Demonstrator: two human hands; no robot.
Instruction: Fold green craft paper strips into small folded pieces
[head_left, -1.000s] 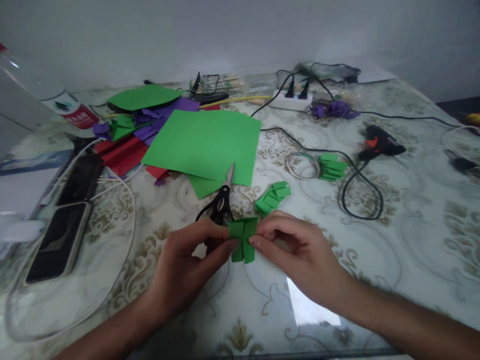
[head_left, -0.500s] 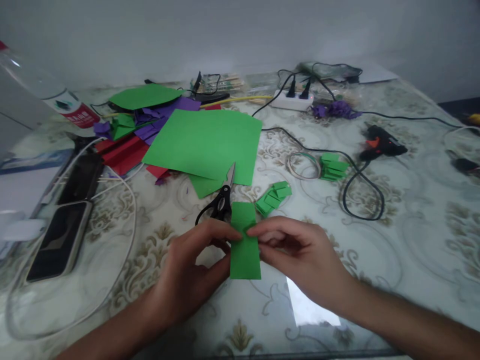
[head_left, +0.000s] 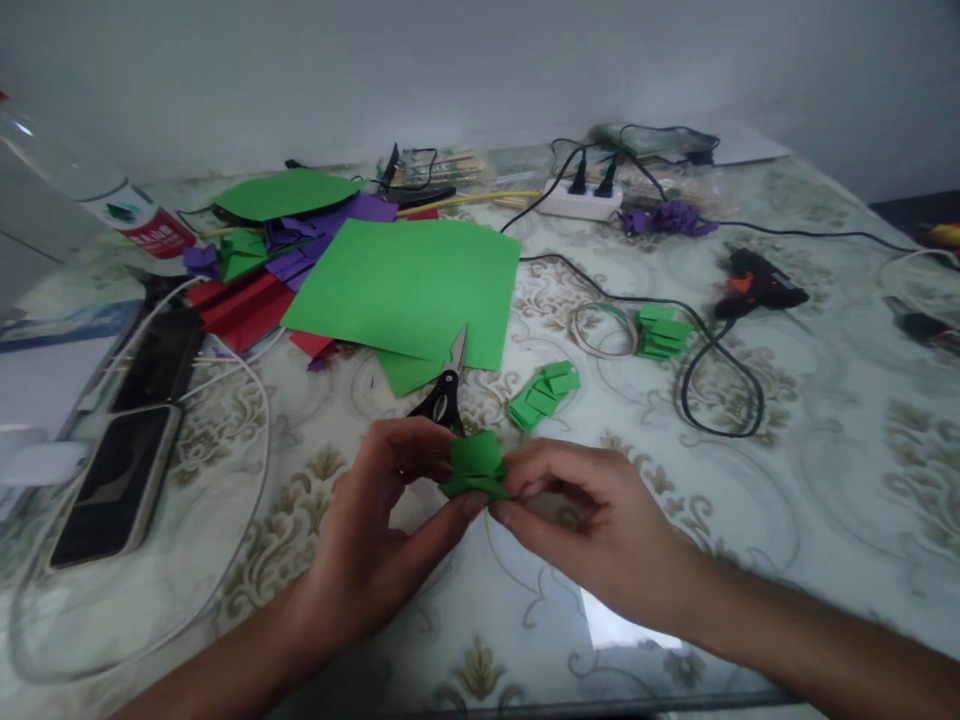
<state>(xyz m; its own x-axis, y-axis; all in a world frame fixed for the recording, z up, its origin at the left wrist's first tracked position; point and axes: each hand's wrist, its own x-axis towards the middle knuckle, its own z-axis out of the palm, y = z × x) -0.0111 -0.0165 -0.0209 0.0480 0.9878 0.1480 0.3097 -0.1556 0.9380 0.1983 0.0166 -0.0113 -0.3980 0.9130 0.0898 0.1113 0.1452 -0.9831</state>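
A small folded piece of green paper (head_left: 475, 466) is pinched between both hands just above the table. My left hand (head_left: 382, 535) grips its left side with thumb and fingers closed. On the right side, my right hand (head_left: 592, 520) pinches it as well. Black scissors (head_left: 444, 392) lie right behind my hands, blades pointing at a large green sheet (head_left: 409, 285). A pile of small folded green pieces (head_left: 544, 393) sits just beyond my right hand.
A second stack of green pieces (head_left: 661, 333) lies by a ring and a black cable. A glue gun (head_left: 757, 285), a power strip (head_left: 581, 202), red and purple paper scraps (head_left: 247, 300), a phone (head_left: 120, 480) and a bottle (head_left: 90, 190) surround the table.
The green strip was unfolded long half a second ago; now it is folded back into a small, compact bundle between my fingers. Both hands stayed in about the same place.
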